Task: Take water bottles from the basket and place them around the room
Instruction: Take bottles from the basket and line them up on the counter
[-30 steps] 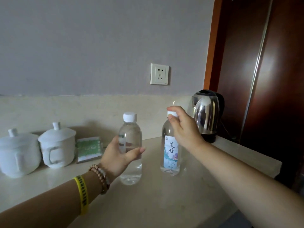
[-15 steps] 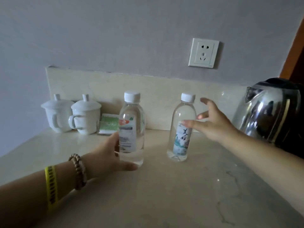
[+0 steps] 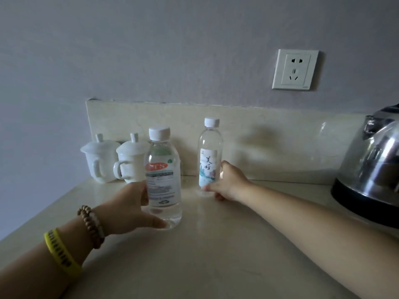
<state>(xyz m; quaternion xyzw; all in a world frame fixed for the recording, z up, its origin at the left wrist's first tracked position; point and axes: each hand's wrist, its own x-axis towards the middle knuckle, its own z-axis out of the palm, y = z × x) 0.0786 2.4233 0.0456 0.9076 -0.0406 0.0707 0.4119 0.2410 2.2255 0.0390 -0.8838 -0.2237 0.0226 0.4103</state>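
1. Head view, hands: L hand (image 3: 129, 206) wraps the lower half of the wide bottle (image 3: 163, 175) from its left side. Thumb lies along the near base, fingers curl behind. R hand (image 3: 228, 182) comes in from the right & pinches the slim bottle (image 3: 209, 156) low down, thumb at the near foot, fingers round the far side.
2. Head view, bottles: both upright, long axis vertical, caps on. Bases look set on the desk (image 3: 216, 255). Wide bottle is nearer & left. Slim bottle is farther & right, by the back ledge. The two are apart, not touching.
3. Head view, key relation: each bottle sits on the inner side of its own hand, i.e. wide bottle right of L hand, slim bottle left of R hand. So prob. letting go means L hand opens leftward, R hand opens rightward, then both draw back toward the near edge. Pulling back w/o opening first could tip a bottle nearward.
4. Head view, surroundings: lidded cups (image 3: 129, 156) stand just far-left of the wide bottle, close to the L hand's hidden fingers; cannot tell if touching. Kettle (image 3: 371, 173) is at the right edge, well apart. Basket not in view.
5. Stage: this pair looks placed; release not yet done.
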